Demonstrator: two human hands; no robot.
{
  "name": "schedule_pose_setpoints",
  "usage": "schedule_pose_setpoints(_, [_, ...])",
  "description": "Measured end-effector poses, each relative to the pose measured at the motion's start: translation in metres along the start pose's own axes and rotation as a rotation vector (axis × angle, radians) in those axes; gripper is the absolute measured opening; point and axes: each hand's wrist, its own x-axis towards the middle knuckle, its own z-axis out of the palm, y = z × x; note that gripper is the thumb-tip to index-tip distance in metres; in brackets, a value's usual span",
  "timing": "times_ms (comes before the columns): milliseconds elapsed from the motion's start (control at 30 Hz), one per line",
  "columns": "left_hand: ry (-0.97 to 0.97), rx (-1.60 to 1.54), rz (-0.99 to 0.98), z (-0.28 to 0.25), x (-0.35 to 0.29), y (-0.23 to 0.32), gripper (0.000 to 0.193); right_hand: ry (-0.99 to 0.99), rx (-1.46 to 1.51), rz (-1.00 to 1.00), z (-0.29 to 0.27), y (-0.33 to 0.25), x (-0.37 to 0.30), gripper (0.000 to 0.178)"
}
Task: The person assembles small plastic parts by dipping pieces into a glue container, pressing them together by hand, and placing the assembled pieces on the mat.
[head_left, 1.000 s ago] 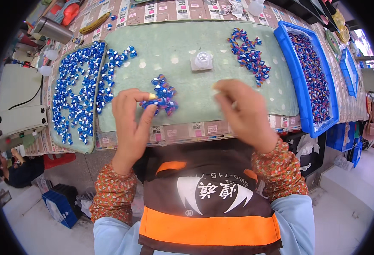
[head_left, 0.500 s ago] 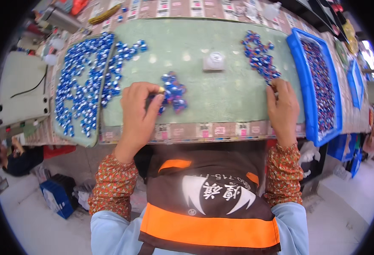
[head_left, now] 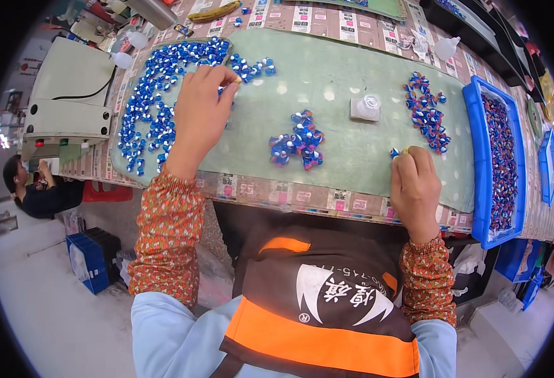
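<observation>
My left hand (head_left: 204,116) hovers at the edge of the many small blue-and-white beads (head_left: 148,116) on the left. Its thumb and forefinger come together, with yellow at the fingertip; what they hold, if anything, is hidden. My right hand (head_left: 417,189) is closed in a pinch over the green mat (head_left: 245,142), a small blue bead (head_left: 395,152) at its fingertips. Between the hands lies a cluster of blue-and-orange beads (head_left: 302,138). A looser group of similar beads (head_left: 427,113) lies beyond my right hand. A small clear-and-white container (head_left: 366,108) stands on the mat.
At the right, a blue tray (head_left: 476,151) holds many beads. A metal cylinder (head_left: 154,11) and a yellow banana-shaped thing (head_left: 214,11) are at the far left. A pale machine (head_left: 69,88) stands left of the table. Another person (head_left: 41,189) sits at the far left.
My left hand has moved away from the middle cluster toward the blue-and-white beads. My right hand has drawn back nearer from the right-hand group, a blue bead at its fingertips. The view has shifted.
</observation>
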Motion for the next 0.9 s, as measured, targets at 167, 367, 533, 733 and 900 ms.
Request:
schedule_pose_setpoints(167, [0.029, 0.344, 0.023, 0.020, 0.012, -0.003, 0.012, 0.023, 0.071, 0.022, -0.002, -0.001, -0.007, 0.015])
schedule_pose_setpoints(367, [0.026, 0.384, 0.018, 0.033, 0.014, 0.001, 0.016, 0.011, 0.144, 0.132, -0.006, -0.001, -0.007, 0.023])
schedule_pose_setpoints(533, [-0.018, 0.193, 0.012, 0.033, 0.010, 0.003, 0.017, -0.032, 0.062, 0.088, -0.005, -0.002, -0.003, 0.026])
schedule_pose_setpoints(733, [0.002, 0.151, 0.144, 0.035, 0.001, 0.012, 0.027, -0.046, 0.088, 0.125, -0.007, -0.002, -0.002, 0.023])
schedule_pose_setpoints(900, [0.005, -0.182, 0.113, 0.027, -0.013, 0.031, 0.027, -0.080, 0.082, 0.121, -0.010, -0.001, 0.002, 0.022])
